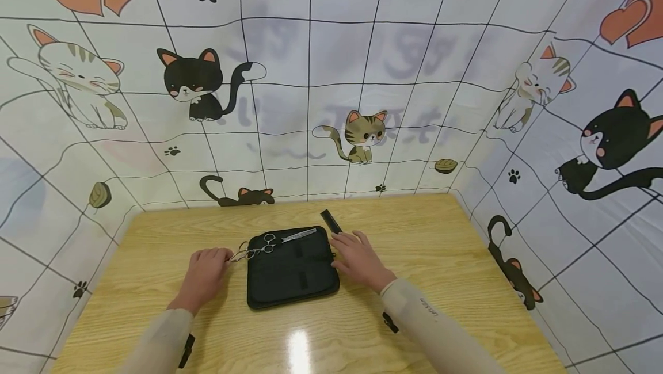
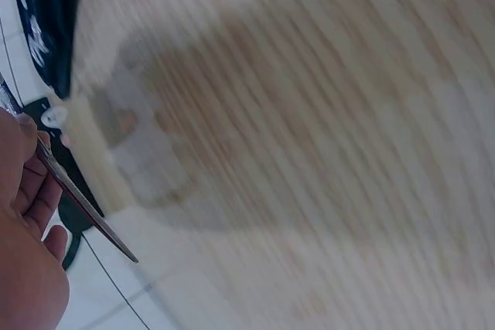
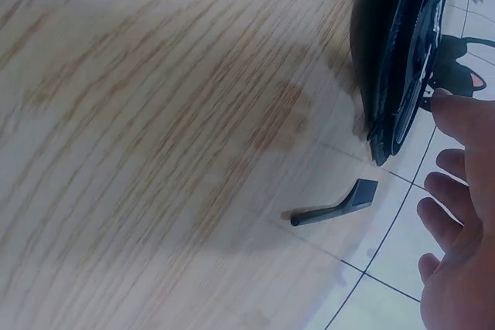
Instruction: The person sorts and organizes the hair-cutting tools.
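A black zip case (image 1: 316, 285) lies unfolded on the wooden table. Thinning scissors (image 1: 300, 235) lie on its upper part, loops to the left. My left hand (image 1: 205, 273) pinches another pair of scissors (image 1: 250, 254) at the case's left edge, loops partly over it. In the left wrist view, a long pointed part of the scissors (image 2: 81, 199) sticks out from my fingers. My right hand (image 1: 359, 259) rests at the case's right edge, fingers loosely bent. Beyond its fingertips lies a small black tool (image 3: 336, 205) with a thin handle and wider flat end.
The light wooden table (image 1: 414, 224) ends at a hanging white cloth (image 1: 290, 103) printed with cats and grid lines. The cloth also closes off the left and right sides. A bright light reflection falls near the table's front.
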`<act>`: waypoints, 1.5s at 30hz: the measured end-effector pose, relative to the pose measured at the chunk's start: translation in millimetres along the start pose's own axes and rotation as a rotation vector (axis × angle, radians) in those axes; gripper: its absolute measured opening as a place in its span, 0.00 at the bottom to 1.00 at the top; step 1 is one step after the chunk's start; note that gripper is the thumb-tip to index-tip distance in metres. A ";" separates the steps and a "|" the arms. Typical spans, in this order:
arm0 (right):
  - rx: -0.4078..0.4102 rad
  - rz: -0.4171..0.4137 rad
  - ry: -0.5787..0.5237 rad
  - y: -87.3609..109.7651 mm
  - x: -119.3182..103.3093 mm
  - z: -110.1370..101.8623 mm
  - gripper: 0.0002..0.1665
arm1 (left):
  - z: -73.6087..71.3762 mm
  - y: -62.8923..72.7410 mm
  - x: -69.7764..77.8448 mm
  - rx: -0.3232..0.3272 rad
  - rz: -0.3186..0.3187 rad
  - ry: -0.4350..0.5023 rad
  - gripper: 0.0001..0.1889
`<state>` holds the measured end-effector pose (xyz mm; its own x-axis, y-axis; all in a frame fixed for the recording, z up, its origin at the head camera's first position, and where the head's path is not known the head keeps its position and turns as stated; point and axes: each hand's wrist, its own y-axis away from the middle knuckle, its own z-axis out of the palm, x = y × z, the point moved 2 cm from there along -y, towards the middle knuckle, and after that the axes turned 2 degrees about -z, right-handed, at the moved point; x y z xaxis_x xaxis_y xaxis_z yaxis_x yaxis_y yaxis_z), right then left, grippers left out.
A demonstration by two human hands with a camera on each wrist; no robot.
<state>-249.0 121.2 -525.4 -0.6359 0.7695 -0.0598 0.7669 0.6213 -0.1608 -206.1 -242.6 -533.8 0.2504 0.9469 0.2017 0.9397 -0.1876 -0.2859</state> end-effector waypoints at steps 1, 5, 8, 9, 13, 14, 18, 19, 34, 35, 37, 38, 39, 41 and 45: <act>0.001 -0.002 0.007 -0.3 -0.8 0.3 0.35 | 0.8 -1.5 4.0 0.014 0.017 -0.005 0.04; -0.003 -0.003 0.020 -1.7 -3.4 1.4 0.34 | 5.4 -5.8 17.7 0.059 0.079 -0.022 0.05; -0.008 -0.004 0.024 -2.3 -5.9 1.2 0.34 | 8.9 -8.2 25.8 0.061 0.105 -0.024 0.06; -0.011 -0.004 0.023 -2.3 -7.1 0.7 0.34 | 9.9 -9.0 28.3 0.058 0.112 -0.024 0.05; -0.002 -0.014 0.019 -2.5 -12.3 -3.4 0.34 | 12.6 -11.8 38.0 0.052 0.141 -0.001 0.06; 0.001 -0.016 0.015 -2.6 -13.6 -4.5 0.34 | 13.0 -12.4 40.3 0.051 0.148 0.004 0.05; -0.001 -0.017 0.014 -3.1 -17.0 -6.8 0.35 | 14.6 -14.4 48.8 0.045 0.161 0.008 0.05; -0.002 -0.016 0.014 -3.1 -17.6 -7.0 0.35 | 15.1 -14.8 50.8 0.049 0.167 0.005 0.05; 0.062 -0.094 0.023 -12.7 -39.8 -7.4 0.37 | 28.3 -25.5 90.5 -0.012 0.208 0.020 0.04; 0.061 -0.098 0.032 -13.8 -41.8 -6.6 0.37 | 28.4 -26.6 93.8 -0.027 0.209 0.022 0.04; 0.050 -0.099 0.043 -15.7 -45.0 -5.2 0.37 | 28.7 -28.6 100.2 -0.049 0.214 0.025 0.04; 0.049 -0.099 0.048 -16.4 -46.3 -4.5 0.37 | 28.9 -29.4 103.1 -0.061 0.217 0.025 0.04; 0.051 -0.100 0.058 -16.9 -47.4 -4.1 0.37 | 29.1 -30.3 105.9 -0.066 0.222 0.025 0.04; 0.062 -0.100 0.070 -17.6 -48.8 -3.1 0.36 | 29.8 -31.7 110.8 -0.071 0.234 0.023 0.04; 0.094 -0.100 0.085 -18.4 -49.7 -1.8 0.34 | 32.7 -33.7 117.8 -0.052 0.262 0.014 0.04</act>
<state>-231.3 71.8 -517.7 -0.6961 0.7166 0.0438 0.6862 0.6820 -0.2531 -215.9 -116.2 -531.1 0.4895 0.8607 0.1396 0.8529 -0.4393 -0.2820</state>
